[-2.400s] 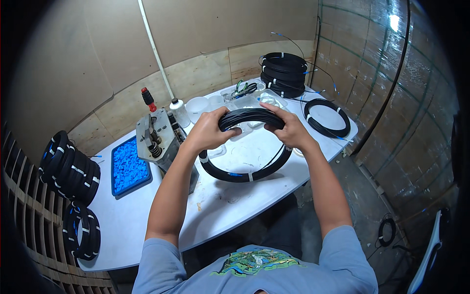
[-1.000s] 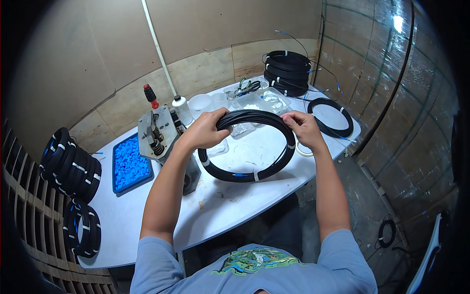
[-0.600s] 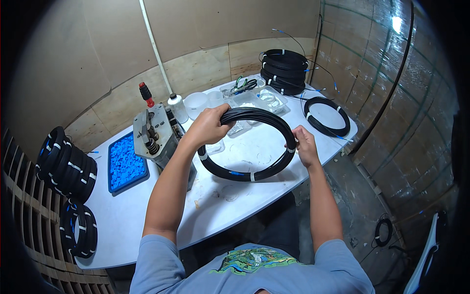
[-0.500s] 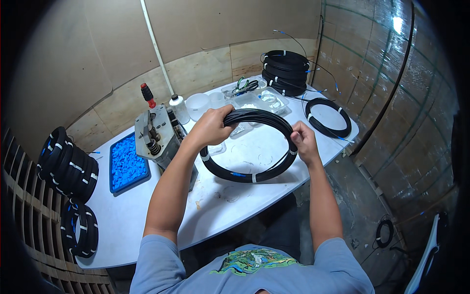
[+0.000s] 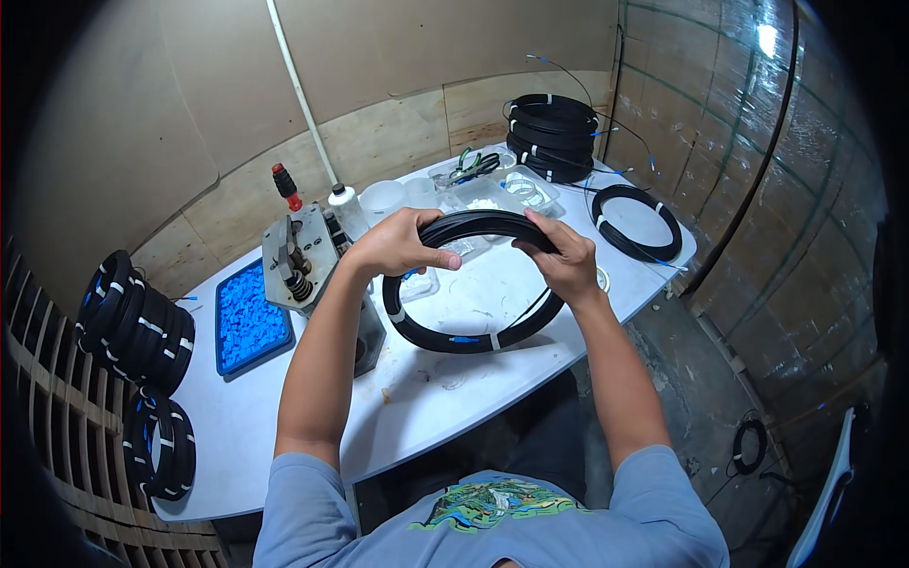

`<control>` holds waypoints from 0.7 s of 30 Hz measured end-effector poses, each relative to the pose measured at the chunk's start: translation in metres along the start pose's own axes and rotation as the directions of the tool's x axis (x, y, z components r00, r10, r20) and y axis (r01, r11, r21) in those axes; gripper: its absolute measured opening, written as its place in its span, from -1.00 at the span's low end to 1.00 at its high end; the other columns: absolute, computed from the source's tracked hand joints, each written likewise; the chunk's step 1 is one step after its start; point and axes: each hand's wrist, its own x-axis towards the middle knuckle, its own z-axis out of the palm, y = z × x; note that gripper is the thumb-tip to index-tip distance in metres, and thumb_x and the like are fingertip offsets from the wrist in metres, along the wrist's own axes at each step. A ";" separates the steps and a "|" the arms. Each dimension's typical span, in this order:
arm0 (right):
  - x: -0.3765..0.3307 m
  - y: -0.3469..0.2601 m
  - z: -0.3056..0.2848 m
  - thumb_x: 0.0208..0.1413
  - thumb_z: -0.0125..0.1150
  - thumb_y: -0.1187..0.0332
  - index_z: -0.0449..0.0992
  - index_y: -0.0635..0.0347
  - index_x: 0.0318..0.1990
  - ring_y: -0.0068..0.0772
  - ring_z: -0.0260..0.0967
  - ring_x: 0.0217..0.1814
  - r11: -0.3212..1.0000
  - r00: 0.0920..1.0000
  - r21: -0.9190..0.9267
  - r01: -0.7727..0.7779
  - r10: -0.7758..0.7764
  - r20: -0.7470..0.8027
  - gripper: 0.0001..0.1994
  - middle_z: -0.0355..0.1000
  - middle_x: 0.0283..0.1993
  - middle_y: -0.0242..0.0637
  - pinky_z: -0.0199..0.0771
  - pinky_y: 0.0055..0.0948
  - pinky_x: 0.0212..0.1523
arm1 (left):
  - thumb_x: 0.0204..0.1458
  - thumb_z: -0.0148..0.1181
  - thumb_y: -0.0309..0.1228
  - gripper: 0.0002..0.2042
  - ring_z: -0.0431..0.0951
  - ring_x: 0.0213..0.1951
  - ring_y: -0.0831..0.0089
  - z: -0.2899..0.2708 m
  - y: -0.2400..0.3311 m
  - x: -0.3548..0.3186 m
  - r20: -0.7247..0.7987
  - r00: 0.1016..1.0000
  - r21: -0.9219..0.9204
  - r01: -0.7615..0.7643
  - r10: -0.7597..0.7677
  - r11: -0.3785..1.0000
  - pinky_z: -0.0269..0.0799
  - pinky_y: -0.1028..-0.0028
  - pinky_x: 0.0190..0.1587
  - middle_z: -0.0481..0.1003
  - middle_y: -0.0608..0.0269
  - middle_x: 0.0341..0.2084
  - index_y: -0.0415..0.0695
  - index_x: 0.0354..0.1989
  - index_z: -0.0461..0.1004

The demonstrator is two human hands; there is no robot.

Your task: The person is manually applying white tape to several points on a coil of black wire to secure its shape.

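A coil of black cable (image 5: 431, 333) is held tilted over the white table, its lower part bound with white tape bands. A small blue connector shows at the bottom of the ring. My left hand (image 5: 402, 248) grips the upper left of the coil, thumb inside the ring and fingers behind it. Around the upper right, my right hand (image 5: 566, 260) is closed with its fingers over the strands. A loose strand crosses the inside of the ring below my right hand.
A metal hand press (image 5: 301, 256) and a tray of blue connector parts (image 5: 254, 317) stand on the left. Stacked black coils (image 5: 142, 327) sit at the left edge; another stack (image 5: 552, 140) is at the back right, beside a single coil (image 5: 636, 223). Behind are plastic tubs (image 5: 383, 198) and a bottle (image 5: 347, 210).
My right hand has moved left and up along the coil, nearer to my left hand. My left thumb now points inward across the ring. The coil has shifted slightly left.
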 end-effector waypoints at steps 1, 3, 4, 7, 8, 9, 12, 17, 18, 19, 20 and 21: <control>-0.001 0.000 0.001 -0.09 0.49 0.38 0.51 0.05 0.12 -0.18 0.60 -0.25 1.000 1.000 -0.003 -0.001 0.001 0.000 -0.47 0.59 -0.21 -0.15 0.61 -0.36 -0.31 | -0.17 0.52 -0.04 -0.50 0.40 -0.57 0.60 0.000 -0.002 0.001 0.004 1.000 -0.026 -0.002 0.002 1.000 0.29 0.54 -0.50 0.42 0.41 -0.63 -0.19 -0.25 0.51; -0.002 0.000 0.004 -0.12 0.52 0.33 0.53 0.09 0.07 -0.19 0.60 -0.28 0.999 0.999 -0.043 0.008 -0.010 -0.047 -0.48 0.59 -0.24 -0.15 0.61 -0.39 -0.32 | -0.07 0.40 0.08 -0.47 0.42 -0.61 0.56 0.002 -0.005 0.002 -0.002 1.000 -0.068 -0.028 0.028 0.997 0.35 0.50 -0.53 0.44 0.37 -0.62 -0.18 -0.22 0.54; -0.002 0.000 0.003 -0.12 0.52 0.33 0.53 0.09 0.07 -0.19 0.60 -0.28 0.999 0.999 -0.042 0.008 -0.010 -0.047 -0.48 0.59 -0.24 -0.15 0.61 -0.39 -0.32 | 0.01 0.32 0.09 -0.49 0.42 -0.62 0.55 0.005 -0.005 0.002 -0.051 0.999 -0.083 -0.018 0.014 0.996 0.34 0.50 -0.54 0.40 0.38 -0.65 -0.17 -0.18 0.54; -0.002 0.000 0.000 -0.16 0.55 0.28 0.51 0.07 0.10 -0.21 0.59 -0.25 0.997 0.998 -0.063 0.043 -0.047 -0.052 -0.42 0.57 -0.22 -0.15 0.62 -0.38 -0.29 | 0.11 0.21 0.09 -0.50 0.41 -0.63 0.55 0.011 0.003 0.005 -0.109 0.994 -0.067 0.008 -0.015 0.998 0.32 0.49 -0.56 0.34 0.39 -0.68 -0.15 -0.12 0.54; 0.002 -0.005 -0.001 -0.16 0.56 0.27 0.49 0.10 0.10 -0.21 0.58 -0.23 1.000 1.000 -0.006 0.026 -0.026 -0.014 -0.41 0.55 -0.20 -0.14 0.61 -0.36 -0.26 | 0.14 0.18 0.10 -0.51 0.40 -0.64 0.55 0.011 0.005 0.004 -0.123 0.992 -0.031 0.027 -0.031 0.999 0.31 0.49 -0.56 0.31 0.39 -0.69 -0.14 -0.10 0.54; 0.004 -0.008 -0.002 -0.16 0.57 0.27 0.46 0.13 0.10 -0.21 0.57 -0.20 0.999 1.000 0.049 0.006 -0.008 0.026 -0.39 0.53 -0.17 -0.14 0.61 -0.34 -0.23 | 0.14 0.18 0.10 -0.51 0.40 -0.64 0.55 0.011 0.005 0.004 -0.125 0.992 -0.032 0.028 -0.031 0.999 0.31 0.49 -0.56 0.31 0.39 -0.69 -0.14 -0.10 0.54; 0.013 0.002 -0.006 -0.12 0.54 0.31 0.41 0.17 0.06 -0.18 0.55 -0.18 0.997 0.989 0.077 0.018 -0.029 0.147 -0.43 0.49 -0.13 -0.15 0.59 -0.30 -0.18 | 0.12 0.19 0.11 -0.50 0.39 -0.64 0.55 0.011 0.005 0.005 -0.109 0.993 -0.048 0.046 -0.051 0.998 0.31 0.49 -0.57 0.32 0.40 -0.68 -0.14 -0.09 0.54; 0.034 -0.014 -0.010 -0.07 0.48 0.35 0.38 0.09 0.01 -0.17 0.55 -0.18 0.939 0.945 0.234 -0.251 0.185 0.271 -0.51 0.50 -0.17 -0.11 0.55 -0.30 -0.14 | 0.11 0.20 0.11 -0.48 0.39 -0.62 0.58 0.008 0.004 0.010 -0.037 0.999 -0.067 0.021 -0.024 0.998 0.32 0.53 -0.56 0.33 0.41 -0.66 -0.18 -0.09 0.52; 0.041 -0.025 -0.013 -0.03 0.45 0.38 0.38 0.07 0.08 -0.20 0.55 -0.17 0.919 0.877 0.153 -0.363 0.282 0.388 -0.50 0.51 -0.15 -0.10 0.55 -0.31 -0.13 | 0.11 0.20 0.11 -0.48 0.39 -0.62 0.58 0.006 -0.002 0.009 -0.040 0.999 -0.067 0.023 -0.026 0.998 0.32 0.53 -0.56 0.33 0.41 -0.66 -0.18 -0.09 0.52; 0.046 -0.030 -0.013 0.01 0.42 0.41 0.39 0.04 0.15 -0.24 0.55 -0.16 0.886 0.786 0.058 -0.460 0.377 0.490 -0.48 0.52 -0.14 -0.09 0.56 -0.32 -0.12 | 0.10 0.26 0.02 -0.52 0.41 -0.60 0.55 0.004 -0.011 0.009 -0.035 0.999 -0.079 -0.031 0.029 0.996 0.33 0.51 -0.52 0.36 0.39 -0.64 -0.19 -0.08 0.52; 0.047 -0.030 -0.013 0.01 0.42 0.41 0.39 0.04 0.15 -0.24 0.55 -0.16 0.886 0.787 0.055 -0.460 0.378 0.488 -0.48 0.52 -0.14 -0.09 0.56 -0.32 -0.12 | 0.08 0.31 -0.07 -0.56 0.42 -0.58 0.53 0.003 -0.014 0.008 -0.026 0.996 -0.092 -0.091 0.089 0.992 0.35 0.49 -0.49 0.40 0.38 -0.63 -0.20 -0.08 0.51; 0.047 -0.029 -0.011 0.06 0.38 0.39 0.35 -0.07 0.23 -0.24 0.55 -0.18 0.941 0.828 0.026 -0.338 0.285 0.482 -0.44 0.53 -0.14 -0.11 0.54 -0.30 -0.14 | 0.08 0.31 -0.07 -0.56 0.42 -0.58 0.53 0.001 -0.017 0.007 -0.025 0.996 -0.092 -0.093 0.091 0.991 0.35 0.49 -0.49 0.40 0.38 -0.63 -0.20 -0.08 0.51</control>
